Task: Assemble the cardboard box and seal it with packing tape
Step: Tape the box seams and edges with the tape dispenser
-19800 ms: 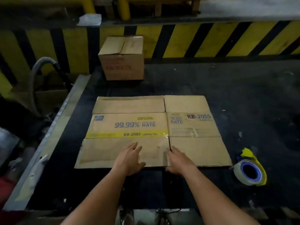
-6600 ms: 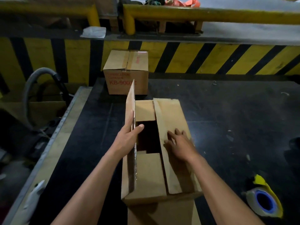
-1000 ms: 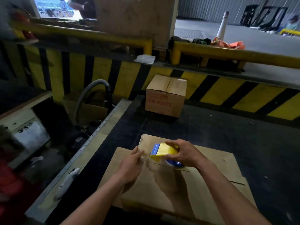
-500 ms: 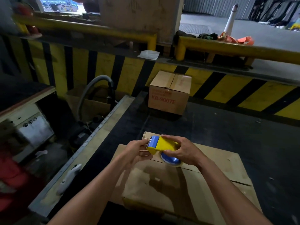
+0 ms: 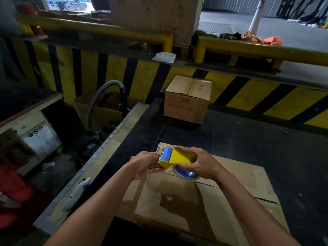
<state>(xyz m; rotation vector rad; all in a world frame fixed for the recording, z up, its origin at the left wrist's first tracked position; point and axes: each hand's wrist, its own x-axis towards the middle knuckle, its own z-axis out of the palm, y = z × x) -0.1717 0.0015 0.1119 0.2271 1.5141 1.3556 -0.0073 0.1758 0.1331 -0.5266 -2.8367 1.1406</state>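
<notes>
Right hand [image 5: 201, 166] around tape dispenser [image 5: 178, 158]

Two bare arms reach forward from the bottom and lean in toward each other. The left arm [image 5: 92, 210] comes up from the low left, and the right arm [image 5: 248, 208] from the low right. The two grips meet in the middle. The right grip [image 5: 197, 164] wraps over the tape tool [image 5: 177, 157], with fingers on top and thumb on the near side. The left grip [image 5: 144, 165] has curled fingers that hold the front end of the tape tool. Both wrists look straight.
</notes>
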